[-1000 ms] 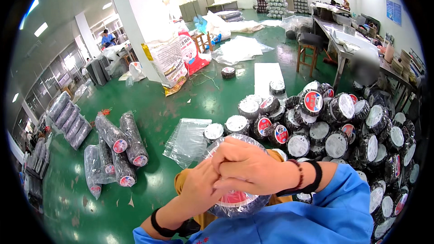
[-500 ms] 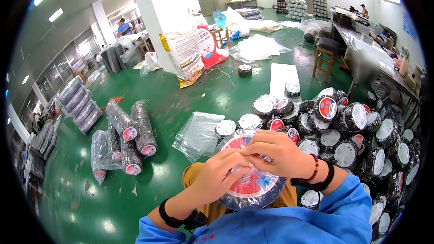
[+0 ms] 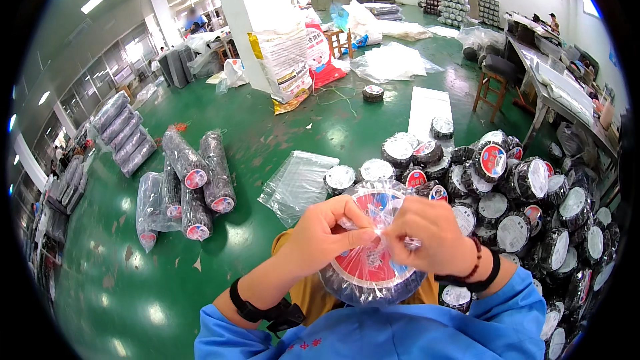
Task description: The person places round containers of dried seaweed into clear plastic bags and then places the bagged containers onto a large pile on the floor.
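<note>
On my lap stands a round dark pack (image 3: 363, 273) with a red and blue label on its top, inside a clear plastic bag (image 3: 381, 203). The bag's gathered mouth is drawn up into pleats above the label. My left hand (image 3: 327, 235) pinches those pleats between thumb and fingers. Closed on the same twisted plastic, my right hand (image 3: 430, 235) presses close against it, and a small crumpled end sticks out below its fingers. The right fingertips are partly hidden. Flat clear bags (image 3: 297, 187) lie on the floor ahead of my left hand.
A heap of round black-wrapped packs (image 3: 513, 230) covers the floor at my right. Long bagged rolls (image 3: 217, 170) lie at the left, near stacked rolls (image 3: 120, 130). Farther off are a pillar (image 3: 247, 7), printed sacks (image 3: 283, 67), a stool (image 3: 497, 77) and a long workbench (image 3: 553, 87).
My hands have moved from lying close over the label to holding the bag's mouth gathered and raised. The right hand has turned into a fist. The view has shifted slightly.
</note>
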`<state>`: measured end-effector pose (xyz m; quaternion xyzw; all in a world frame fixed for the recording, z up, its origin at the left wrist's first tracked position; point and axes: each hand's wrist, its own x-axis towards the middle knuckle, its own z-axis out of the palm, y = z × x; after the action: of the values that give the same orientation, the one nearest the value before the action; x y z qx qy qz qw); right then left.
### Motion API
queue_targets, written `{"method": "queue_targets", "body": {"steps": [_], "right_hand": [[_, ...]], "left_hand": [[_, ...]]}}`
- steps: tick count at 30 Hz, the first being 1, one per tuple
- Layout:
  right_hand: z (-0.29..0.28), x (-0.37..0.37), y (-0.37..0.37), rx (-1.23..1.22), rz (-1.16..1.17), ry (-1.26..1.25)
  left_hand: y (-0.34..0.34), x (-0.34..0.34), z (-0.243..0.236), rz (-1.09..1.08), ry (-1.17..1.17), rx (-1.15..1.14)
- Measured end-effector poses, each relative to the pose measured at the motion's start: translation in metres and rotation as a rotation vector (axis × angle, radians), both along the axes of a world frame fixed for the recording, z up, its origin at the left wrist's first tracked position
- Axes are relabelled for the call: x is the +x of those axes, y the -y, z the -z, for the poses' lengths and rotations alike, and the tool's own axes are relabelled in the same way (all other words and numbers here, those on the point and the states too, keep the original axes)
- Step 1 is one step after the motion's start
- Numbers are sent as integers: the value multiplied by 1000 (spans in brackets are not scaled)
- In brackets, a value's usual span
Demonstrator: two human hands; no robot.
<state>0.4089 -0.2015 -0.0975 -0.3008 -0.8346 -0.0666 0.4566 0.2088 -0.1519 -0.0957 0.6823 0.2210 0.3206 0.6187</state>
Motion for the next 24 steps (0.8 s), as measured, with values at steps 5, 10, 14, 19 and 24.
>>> {"method": "queue_targets", "body": {"steps": [5,10,14,19,24], "right_hand": [[-3,4,6,81,-30,243],[-3,13,-6,-648,-181,-301],[-5,12,-10,-727,-329,-281],[-6,10,-18,-729,-292,-290],[-10,8,-32,-586,-284,-76]], "left_hand": [[1,0,-2,-1,39,-142],[3,5,0,-143,-37,302],[7,19,-10,-381,-164,1289],[-3,20,-1,-558,-252,1465],[-8,9,4,-516,-162,1525]]}}
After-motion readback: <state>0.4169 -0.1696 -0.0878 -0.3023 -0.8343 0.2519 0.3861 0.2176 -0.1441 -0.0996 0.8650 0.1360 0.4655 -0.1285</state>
